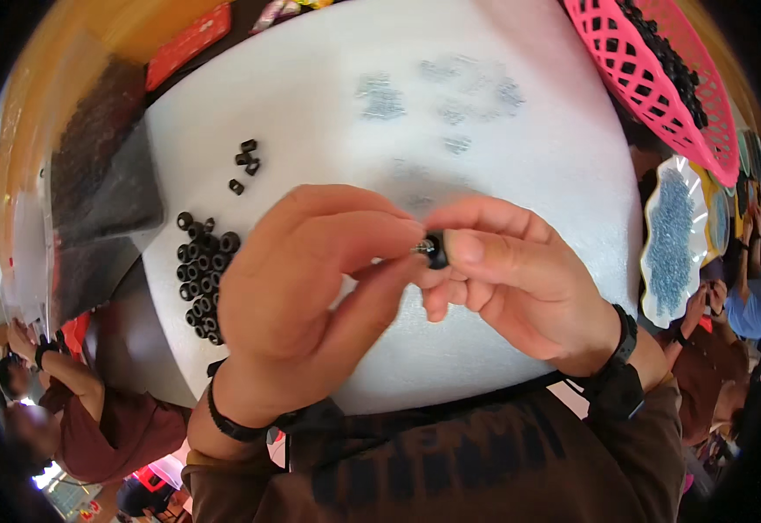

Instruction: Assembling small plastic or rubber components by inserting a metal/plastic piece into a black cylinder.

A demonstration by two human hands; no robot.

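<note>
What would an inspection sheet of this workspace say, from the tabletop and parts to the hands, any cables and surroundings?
Surface: white tabletop, lightly glossy.
Parts: black ring-shaped pieces piled at left, a few smaller black pieces beyond; silvery bits scattered at the far side.
Containers: pink lattice basket of black pieces; scalloped white dish of bluish-silver bits.
Clutter: plastic bag at left, red packet beyond.
Hands: left hand pinches a small metallic part; right hand holds a black piece against it.
Cables: nothing seen.
Surroundings: co-workers on both sides.
</note>
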